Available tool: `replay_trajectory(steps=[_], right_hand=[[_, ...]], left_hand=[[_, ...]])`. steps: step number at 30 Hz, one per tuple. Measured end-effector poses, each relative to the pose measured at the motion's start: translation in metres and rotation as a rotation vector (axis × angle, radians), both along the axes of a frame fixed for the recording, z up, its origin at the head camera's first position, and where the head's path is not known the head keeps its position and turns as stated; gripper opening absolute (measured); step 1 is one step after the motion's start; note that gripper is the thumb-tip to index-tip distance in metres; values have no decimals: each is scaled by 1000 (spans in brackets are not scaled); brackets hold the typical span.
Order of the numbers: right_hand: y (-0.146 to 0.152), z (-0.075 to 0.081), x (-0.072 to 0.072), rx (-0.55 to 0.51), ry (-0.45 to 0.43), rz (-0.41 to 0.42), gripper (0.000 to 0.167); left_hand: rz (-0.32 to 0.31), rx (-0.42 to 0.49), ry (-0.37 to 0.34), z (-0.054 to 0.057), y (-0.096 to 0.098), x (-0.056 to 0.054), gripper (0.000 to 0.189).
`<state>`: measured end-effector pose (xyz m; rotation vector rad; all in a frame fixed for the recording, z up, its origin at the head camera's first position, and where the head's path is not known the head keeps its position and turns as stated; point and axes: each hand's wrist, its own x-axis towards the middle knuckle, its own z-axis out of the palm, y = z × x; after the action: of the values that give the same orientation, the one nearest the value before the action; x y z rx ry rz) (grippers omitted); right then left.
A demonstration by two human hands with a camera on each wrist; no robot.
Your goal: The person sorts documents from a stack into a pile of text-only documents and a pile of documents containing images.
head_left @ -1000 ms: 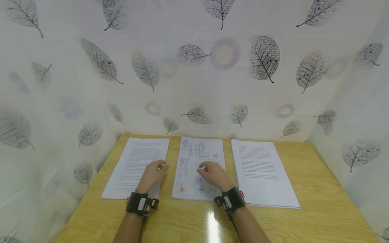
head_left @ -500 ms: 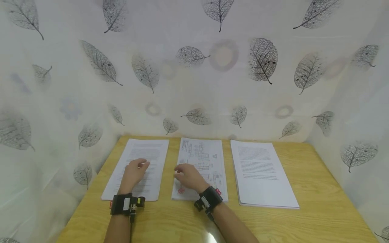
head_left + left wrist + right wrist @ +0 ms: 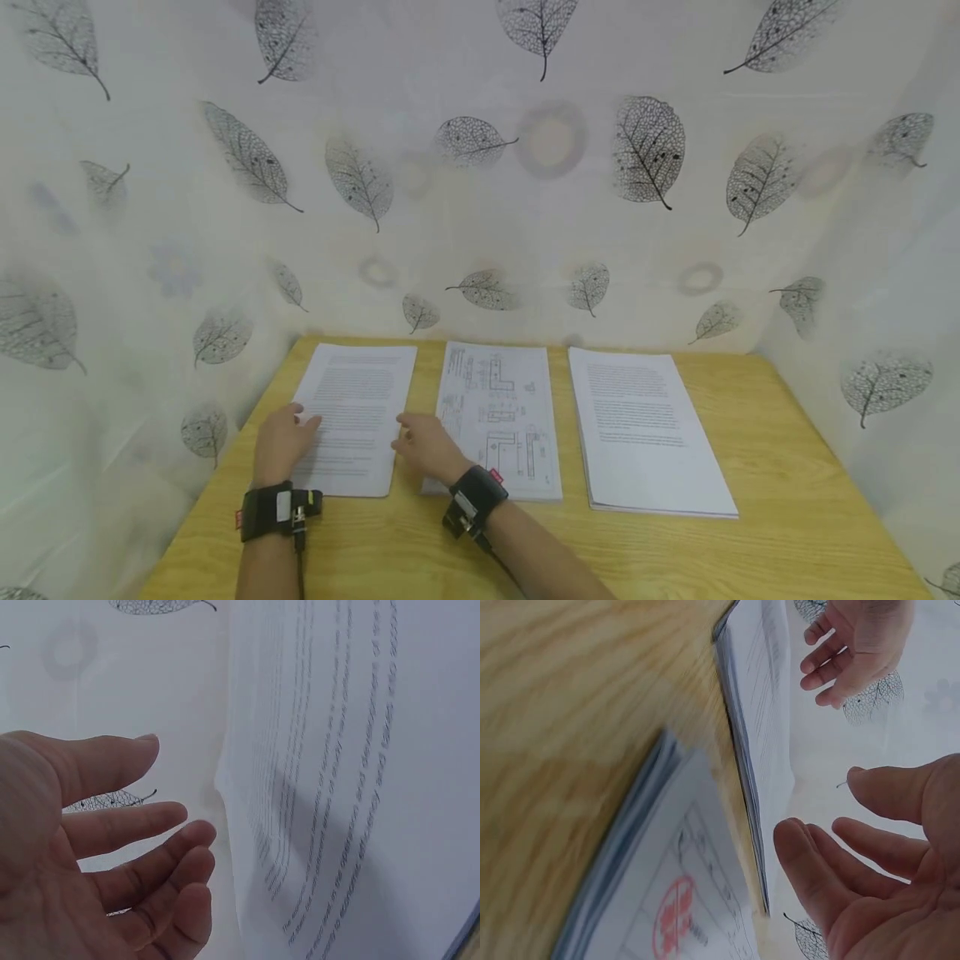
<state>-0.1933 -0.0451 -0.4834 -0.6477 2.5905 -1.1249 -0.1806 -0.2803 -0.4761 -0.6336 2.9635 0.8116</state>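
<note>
On the left of the table lies a stack of text-printed paper (image 3: 356,417). My left hand (image 3: 281,442) hovers at its left edge; in the left wrist view its fingers are loosely bent, apart from the sheets, holding nothing. Between that stack and the middle one is my right hand (image 3: 427,448), near the text stack's right edge. The right wrist view shows its relaxed fingers (image 3: 802,855) with nothing between them. Beneath and beside the right hand, the middle stack bears technical drawings (image 3: 498,400); a red stamp (image 3: 675,919) marks its corner in the right wrist view.
A third stack of printed paper (image 3: 652,433) lies at the right, its lower edges slightly uneven. The wooden table (image 3: 795,467) is enclosed by a leaf-patterned curtain (image 3: 480,208) at the back and sides. Each wrist wears a black strapped camera with a cable.
Both hands have moved left: the left one across the text stack to its left edge, the right one from the drawing stack to the gap beside it. The stacks stay put.
</note>
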Motion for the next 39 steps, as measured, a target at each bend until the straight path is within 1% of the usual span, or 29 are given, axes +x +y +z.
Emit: replay_trajectory(steps=[5, 6, 8, 11, 13, 15, 18, 24, 27, 30, 33, 37, 39], right_hand=[[-11, 0, -1, 58, -71, 62, 32], [-12, 0, -1, 50, -96, 76, 30], [-14, 2, -2, 47, -123, 77, 31], [-16, 4, -2, 37, -163, 64, 36], [-18, 4, -1, 51, -180, 49, 45], [-20, 4, 0, 67, -189, 35, 55], [-23, 2, 1, 102, -176, 21, 64], [-23, 1, 2, 95, -178, 4, 64], [-21, 2, 2, 83, -188, 7, 63], [-20, 4, 3, 75, -195, 14, 62], [-19, 5, 4, 75, -197, 18, 61], [-18, 4, 3, 77, -196, 23, 60], [-18, 2, 2, 78, -192, 29, 59]], left_hand=[[47, -127, -20, -2, -4, 5, 57], [54, -131, -36, -3, -5, 6, 59], [58, -143, -62, -6, -8, 8, 63], [55, -138, -103, -10, -12, 9, 68], [43, -123, -114, -12, -14, 10, 68], [37, -108, -109, -13, -16, 11, 67], [39, -94, -87, -14, -18, 11, 65], [44, -56, -70, -12, -17, 9, 61], [35, -58, -71, -8, -13, 8, 58], [14, -71, -63, -6, -8, 6, 50], [-24, -102, -27, -5, -5, 5, 40], [-67, -159, 73, -5, -2, 4, 24], [-84, -168, 123, -5, 1, 3, 18]])
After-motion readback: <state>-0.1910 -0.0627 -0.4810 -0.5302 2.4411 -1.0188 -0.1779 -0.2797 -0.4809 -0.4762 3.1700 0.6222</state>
